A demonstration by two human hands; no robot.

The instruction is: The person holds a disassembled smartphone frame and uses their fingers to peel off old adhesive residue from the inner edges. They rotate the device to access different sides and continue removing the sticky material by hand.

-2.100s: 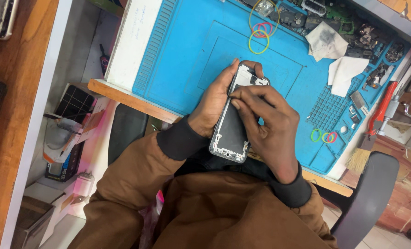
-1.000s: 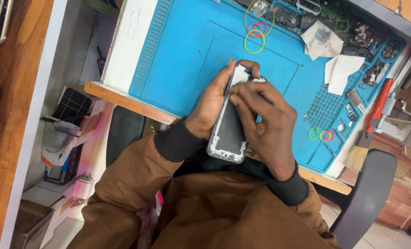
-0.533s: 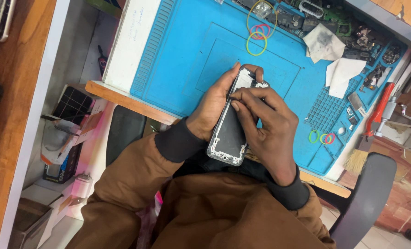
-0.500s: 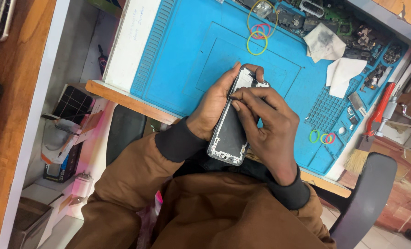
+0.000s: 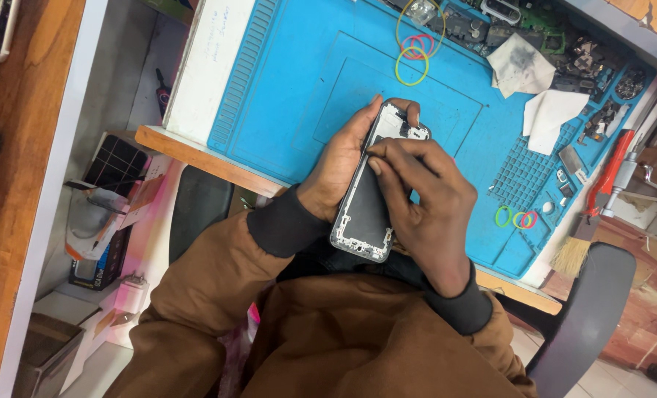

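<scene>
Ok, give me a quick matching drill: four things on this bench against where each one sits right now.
Things:
1. opened grey phone frame
2. yellow rubber band
3. white crumpled cloth
4. red-handled brush

Places:
A. right edge of the blue silicone work mat
B. held by the left hand
C. mat's far middle
D. beside the parts clutter, far right

Pairs: 1-B, 2-C, 3-D, 4-A

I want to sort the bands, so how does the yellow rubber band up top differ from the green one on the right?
The yellow rubber band is larger and lies on smooth mat beside pink bands; the green rubber band is smaller and lies at the gridded area's edge. Both lie flat, untouched by the hands.
</scene>
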